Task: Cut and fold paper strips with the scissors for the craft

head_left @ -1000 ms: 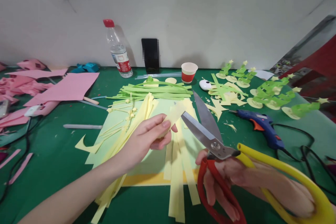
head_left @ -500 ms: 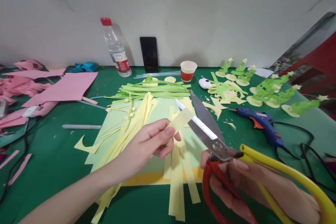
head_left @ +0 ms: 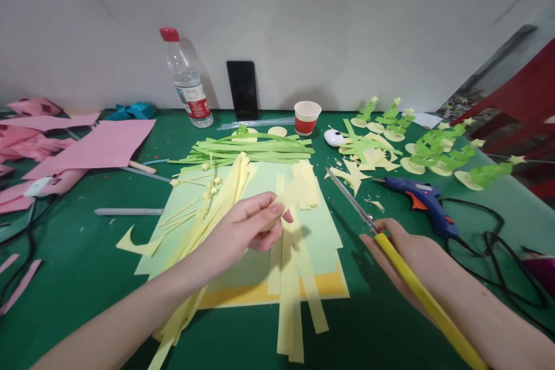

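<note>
My left hand pinches a small pale yellow paper piece between thumb and fingers, above the sheets. Off to the right, my right hand holds a large pair of scissors, turned edge-on, with the blades pointing away and apart from the paper. The yellow handle shows; the other handle is hidden. Below my left hand, yellow paper strips lie across a light green sheet. A bundle of longer yellow strips runs beside my left wrist, near small folded paper stars.
Green strips lie behind, before a paper cup, phone and bottle. At right are a blue glue gun with a black cord, paper scraps and green spiral ornaments. Pink sheets cover the left.
The scissors have moved right, away from the yellow paper piece, and turned from showing their spread blades to edge-on. My left hand stays nearly in place with the paper. The view has shifted slightly.
</note>
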Tool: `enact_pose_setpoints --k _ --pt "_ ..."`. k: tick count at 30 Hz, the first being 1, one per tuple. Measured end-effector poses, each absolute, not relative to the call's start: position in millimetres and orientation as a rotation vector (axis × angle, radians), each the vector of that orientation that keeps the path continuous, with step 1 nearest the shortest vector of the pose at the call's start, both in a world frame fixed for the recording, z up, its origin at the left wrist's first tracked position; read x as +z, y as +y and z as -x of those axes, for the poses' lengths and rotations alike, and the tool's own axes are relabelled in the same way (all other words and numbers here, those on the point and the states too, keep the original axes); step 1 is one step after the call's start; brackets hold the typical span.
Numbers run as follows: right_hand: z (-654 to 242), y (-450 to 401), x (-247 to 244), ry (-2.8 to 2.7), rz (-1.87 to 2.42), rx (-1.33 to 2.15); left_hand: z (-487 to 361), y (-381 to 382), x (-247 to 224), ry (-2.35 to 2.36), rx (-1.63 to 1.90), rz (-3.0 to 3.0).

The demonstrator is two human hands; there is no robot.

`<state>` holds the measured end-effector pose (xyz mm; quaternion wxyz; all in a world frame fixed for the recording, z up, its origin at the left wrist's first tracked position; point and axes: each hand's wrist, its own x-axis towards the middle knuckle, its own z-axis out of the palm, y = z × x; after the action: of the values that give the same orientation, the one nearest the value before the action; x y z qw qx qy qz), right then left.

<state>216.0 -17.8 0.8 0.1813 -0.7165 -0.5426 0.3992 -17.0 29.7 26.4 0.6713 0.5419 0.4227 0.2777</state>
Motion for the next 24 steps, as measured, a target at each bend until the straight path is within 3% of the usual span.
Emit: enact_pose_setpoints --k 6,11,13,17,20,24 --pt "-227.8 -17.8 -9.6 -2.085 2.624 0.535 18.1 35.7 19.8 0.929 0.653 -1.131" --pt "-224.9 -13.5 12.3 -2.350 2.466 0.464 15.4 34.7 20.0 0.941 0.645 -1.100" --pt "-215.4 -3.4 22.6 -2.303 2.124 0.591 13.1 32.9 20.5 0.957 0.625 -1.124" --pt "-185.8 24.8 34.7 -1.824 1.393 1.216 8.5 28.9 20.4 0.990 0.599 -1.206" --pt "-165.1 42.4 35.7 -1.492 1.197 1.474 7.3 28.2 19.9 1.027 0.643 -1.227" --pt "-150.0 55.8 32.6 -1.392 1.125 1.481 8.6 30.7 21.0 1.083 0.698 -1.272"
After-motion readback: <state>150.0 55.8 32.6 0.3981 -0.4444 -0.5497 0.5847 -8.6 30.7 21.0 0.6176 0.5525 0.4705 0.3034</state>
